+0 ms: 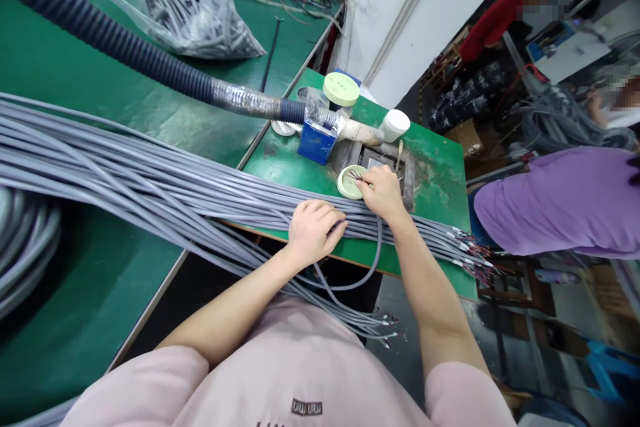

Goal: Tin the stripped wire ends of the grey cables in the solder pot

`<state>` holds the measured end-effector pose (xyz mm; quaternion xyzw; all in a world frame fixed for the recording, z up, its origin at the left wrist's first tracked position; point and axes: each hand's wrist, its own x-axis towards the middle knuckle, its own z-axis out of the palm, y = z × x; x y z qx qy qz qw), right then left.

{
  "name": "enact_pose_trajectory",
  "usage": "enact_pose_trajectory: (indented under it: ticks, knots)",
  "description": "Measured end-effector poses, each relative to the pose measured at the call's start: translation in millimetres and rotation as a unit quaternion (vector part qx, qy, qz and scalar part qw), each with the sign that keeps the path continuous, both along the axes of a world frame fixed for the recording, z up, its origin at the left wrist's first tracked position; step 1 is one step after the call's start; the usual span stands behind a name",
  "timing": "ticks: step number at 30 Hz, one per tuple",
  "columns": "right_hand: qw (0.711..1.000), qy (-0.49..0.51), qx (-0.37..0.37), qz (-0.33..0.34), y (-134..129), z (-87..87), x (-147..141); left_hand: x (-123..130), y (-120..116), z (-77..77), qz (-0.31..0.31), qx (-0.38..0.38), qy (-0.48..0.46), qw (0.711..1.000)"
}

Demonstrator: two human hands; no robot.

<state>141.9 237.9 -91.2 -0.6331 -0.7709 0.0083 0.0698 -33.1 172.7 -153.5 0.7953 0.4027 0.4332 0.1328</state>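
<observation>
My right hand is closed in a pinch on the end of a grey cable. Thin wire ends stick out from its fingers over a shallow pale green dish. Below that hand the cable hangs in a loop past the table's front edge. My left hand lies on a long bundle of grey cables, its fingers curled over them. To the right, the bundle ends in stripped coloured wires. Other cable ends dangle below the edge, close to my body.
Behind the dish, a ribbed hose reaches a blue box near a soot-marked metal frame. A white tub and a round pale-green-lidded container stand there. A plastic bag of cable pieces lies left. A person in purple is at right.
</observation>
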Motion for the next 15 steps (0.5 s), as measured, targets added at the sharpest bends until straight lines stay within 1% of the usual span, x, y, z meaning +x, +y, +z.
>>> enact_pose_trajectory:
  ticks: [5, 9, 12, 15]
  knots:
    - [0.999, -0.047, -0.01, 0.0, 1.3, -1.8, -7.2, 0.0, 0.3, -1.1, 0.0, 0.013, 0.0, 1.0]
    - [0.999, -0.049, -0.01, -0.003, 0.4, 1.9, -6.0, -0.2, 0.2, -0.2, -0.001, 0.009, -0.004, 1.0]
    - [0.999, -0.021, 0.031, -0.024, 2.0, 8.9, 10.5, 0.0, 0.0, 0.9, 0.003, 0.01, -0.007, 1.0]
    - [0.992, 0.012, 0.096, -0.078, 9.0, 11.9, 39.3, 0.3, 0.0, 1.7, 0.01, 0.016, -0.002, 1.0]
